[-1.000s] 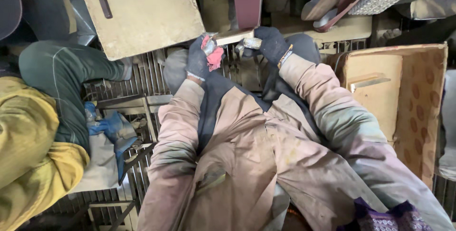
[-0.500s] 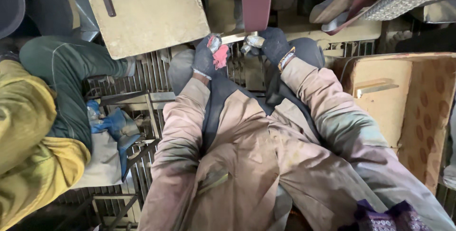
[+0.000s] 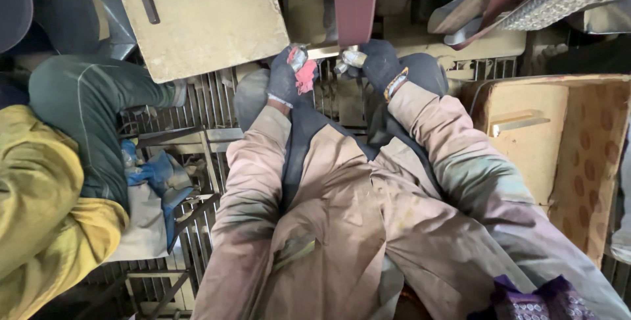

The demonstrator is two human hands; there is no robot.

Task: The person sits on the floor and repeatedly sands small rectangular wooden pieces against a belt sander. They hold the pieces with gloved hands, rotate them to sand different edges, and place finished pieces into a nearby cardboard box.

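Lap: a dusty pink work coat (image 3: 342, 228) is worn, and it fills the near part of the view
Side: a co-worker in a yellow sleeve (image 3: 46, 208) and green trousers (image 3: 85, 116) is seen at the left, beside a blue cloth (image 3: 158, 175)
Box: a brown cardboard box (image 3: 585, 155) is set at the right, with a pale metal bar (image 3: 519, 123) inside
Floor: a metal grate (image 3: 204, 103) is seen under the legs
Left hand (image 3: 289, 76): a dark glove with red on it is worn; the fingers are clenched around one end of the metal piece
Right hand (image 3: 378, 63): a dark glove is worn; the fingers are clenched around the other end
Metal piece (image 3: 325, 52): a small shiny part is held between both hands, right at the lower end of the dark red belt (image 3: 355, 4)
Step in hand: the piece looks to be pressed to the belt to be ground
Next move: a firm grip and even pressure would be needed, with gloves kept off the belt
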